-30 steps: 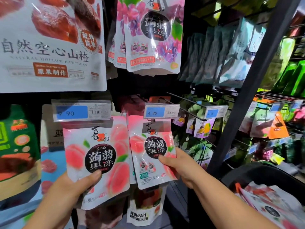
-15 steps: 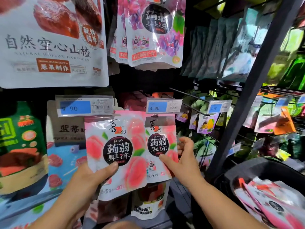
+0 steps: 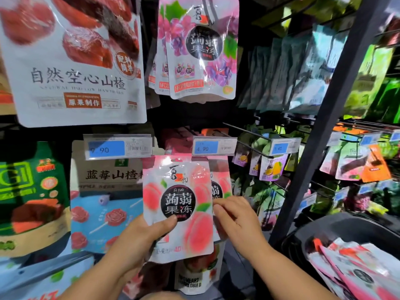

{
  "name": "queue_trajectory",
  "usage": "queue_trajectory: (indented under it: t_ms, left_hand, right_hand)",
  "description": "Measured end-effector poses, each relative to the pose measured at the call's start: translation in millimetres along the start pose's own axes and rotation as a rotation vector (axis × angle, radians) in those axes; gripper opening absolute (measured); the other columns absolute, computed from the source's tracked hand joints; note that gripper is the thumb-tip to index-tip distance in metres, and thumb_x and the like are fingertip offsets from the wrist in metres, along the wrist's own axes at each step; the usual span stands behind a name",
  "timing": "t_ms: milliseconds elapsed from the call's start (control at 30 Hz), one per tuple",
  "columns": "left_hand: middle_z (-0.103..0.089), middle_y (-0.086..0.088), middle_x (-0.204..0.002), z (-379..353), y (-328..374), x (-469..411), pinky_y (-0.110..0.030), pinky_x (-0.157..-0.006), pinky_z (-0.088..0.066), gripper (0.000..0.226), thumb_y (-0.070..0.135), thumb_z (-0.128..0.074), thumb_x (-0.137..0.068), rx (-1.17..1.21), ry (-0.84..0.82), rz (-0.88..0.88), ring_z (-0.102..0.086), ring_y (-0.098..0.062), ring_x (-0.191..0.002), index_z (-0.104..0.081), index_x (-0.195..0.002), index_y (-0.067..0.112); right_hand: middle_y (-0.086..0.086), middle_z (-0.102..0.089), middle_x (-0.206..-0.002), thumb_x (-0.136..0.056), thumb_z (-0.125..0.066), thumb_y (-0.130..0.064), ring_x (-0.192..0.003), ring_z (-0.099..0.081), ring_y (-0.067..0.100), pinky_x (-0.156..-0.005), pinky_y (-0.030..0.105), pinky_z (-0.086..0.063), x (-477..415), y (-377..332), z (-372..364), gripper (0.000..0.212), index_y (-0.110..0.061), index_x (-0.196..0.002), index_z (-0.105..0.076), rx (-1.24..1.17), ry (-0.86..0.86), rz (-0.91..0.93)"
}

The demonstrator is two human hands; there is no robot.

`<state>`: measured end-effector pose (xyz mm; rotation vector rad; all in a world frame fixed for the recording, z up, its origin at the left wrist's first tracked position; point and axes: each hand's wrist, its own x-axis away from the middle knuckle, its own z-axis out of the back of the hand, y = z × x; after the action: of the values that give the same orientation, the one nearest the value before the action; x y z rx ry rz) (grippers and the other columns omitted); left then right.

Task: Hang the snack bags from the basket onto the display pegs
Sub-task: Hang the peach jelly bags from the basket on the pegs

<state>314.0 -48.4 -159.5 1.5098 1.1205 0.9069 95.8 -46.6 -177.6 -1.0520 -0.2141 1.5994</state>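
Pink peach bag (image 3: pixel 177 204) stands upright in the left hand (image 3: pixel 138 241), thumb pinching its lower front, its top just under the 4.90 tag (image 3: pixel 213 146). The right hand (image 3: pixel 236 219) lays bent fingers on the hung bag (image 3: pixel 221 185) behind; I cannot tell if it pinches. Best to press the hung ones back, lift the bag, find the hidden peg with its hole, and slide it on level. More wait in the basket (image 3: pixel 346 229).
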Motion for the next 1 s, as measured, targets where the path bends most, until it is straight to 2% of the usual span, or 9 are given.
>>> queue_trajectory:
  t_ms: [100,167,267,367,400,500,600,733,1000]
  left_hand:
    - [-0.063,0.003,-0.05,-12.1,2.3,0.4,-0.008,-0.033,-0.034,0.01,-0.004,-0.059,-0.091,-0.002,-0.026,0.021,-0.048,0.0,-0.031,-0.063,-0.096,0.003]
    - [-0.075,-0.005,-0.075,-16.6,0.9,-2.8,-0.011,-0.04,-0.043,0.015,0.003,-0.069,-0.087,-0.042,-0.016,-0.004,-0.063,-0.004,-0.049,-0.067,-0.101,0.008]
    - [-0.075,0.002,-0.075,-26.5,4.2,-2.9,-0.011,-0.046,-0.045,0.016,0.007,-0.062,-0.092,-0.109,-0.039,0.004,-0.066,-0.003,-0.056,-0.067,-0.107,0.006]
    - [-0.076,0.012,-0.086,-31.0,2.7,-9.5,-0.018,-0.073,-0.055,0.019,0.039,-0.066,-0.09,-0.299,-0.056,-0.04,-0.069,0.001,-0.074,-0.069,-0.104,0.026]
    - [-0.074,0.015,-0.09,-31.3,1.9,-12.3,-0.014,-0.081,-0.052,0.018,0.048,-0.064,-0.089,-0.423,-0.058,-0.057,-0.067,0.005,-0.081,-0.068,-0.1,0.035]
    - [-0.066,0.024,-0.09,-34.7,6.1,-16.3,0.0,-0.067,-0.04,0.009,0.049,-0.054,-0.093,-0.665,-0.023,-0.086,-0.056,0.017,-0.081,-0.061,-0.09,0.044]
    - [-0.068,0.018,-0.103,-38.5,4.7,-22.2,-0.014,-0.078,-0.043,0.02,0.053,-0.053,-0.092,-0.748,-0.004,-0.096,-0.061,-0.001,-0.097,-0.062,-0.101,0.038]
    - [-0.067,0.015,-0.104,-34.3,-1.2,-29.6,-0.028,-0.088,-0.048,0.037,0.061,-0.052,-0.088,-0.804,0.031,-0.08,-0.061,-0.008,-0.1,-0.062,-0.106,0.031]
    - [-0.056,0.003,-0.079,-31.2,-5.3,-37.6,-0.029,-0.066,-0.042,0.036,0.055,-0.061,-0.086,-0.876,0.171,-0.149,-0.055,-0.013,-0.075,-0.055,-0.098,0.021]
  right_hand:
    - [-0.012,-0.062,-0.081,-0.079,-0.05,-0.066,-0.086,-0.057,0.005,-0.08,0.023,-0.043,-0.2,-5.7,-0.8,0.033,-0.036,-0.084,-0.064,-0.194,-0.14,-0.118]
    - [-0.011,-0.07,-0.098,-0.081,-0.061,-0.053,-0.095,-0.064,0.005,-0.086,0.029,-0.05,0.3,-7.8,-0.8,0.029,-0.037,-0.105,-0.064,-0.354,-0.181,-0.184]
    - [-0.016,-0.067,-0.121,-0.082,-0.065,-0.044,-0.116,-0.062,0.007,-0.103,0.041,-0.048,0.0,-5.0,-3.7,0.045,-0.041,-0.126,-0.055,-0.498,-0.15,-0.243]
    - [-0.007,-0.066,-0.128,-0.079,-0.067,-0.049,-0.122,-0.061,0.02,-0.105,0.055,-0.045,-1.1,-0.1,-4.9,0.047,-0.045,-0.124,-0.056,-0.58,-0.074,-0.292]
    - [-0.005,-0.067,-0.126,-0.08,-0.067,-0.047,-0.12,-0.062,0.022,-0.104,0.056,-0.046,-1.3,1.5,-4.2,0.045,-0.043,-0.124,-0.057,-0.598,-0.053,-0.305]
    - [-0.001,-0.07,-0.119,-0.091,-0.066,-0.029,-0.111,-0.067,0.023,-0.099,0.056,-0.05,-3.8,6.6,-2.2,0.034,-0.031,-0.125,-0.058,-0.632,-0.005,-0.342]
    - [-0.001,-0.073,-0.11,-0.097,-0.06,-0.01,-0.102,-0.071,0.02,-0.092,0.047,-0.055,-7.7,8.3,0.1,0.028,-0.026,-0.12,-0.06,-0.646,0.036,-0.35]
    - [-0.001,-0.075,-0.107,-0.096,-0.06,-0.007,-0.096,-0.072,0.017,-0.087,0.042,-0.057,-14.6,9.7,5.3,0.03,-0.033,-0.113,-0.061,-0.621,0.066,-0.384]
    - [-0.013,-0.072,-0.111,-0.098,-0.058,-0.011,-0.102,-0.069,0.01,-0.09,0.036,-0.056,-20.8,5.6,8.1,0.039,-0.046,-0.115,-0.06,-0.502,0.036,-0.33]
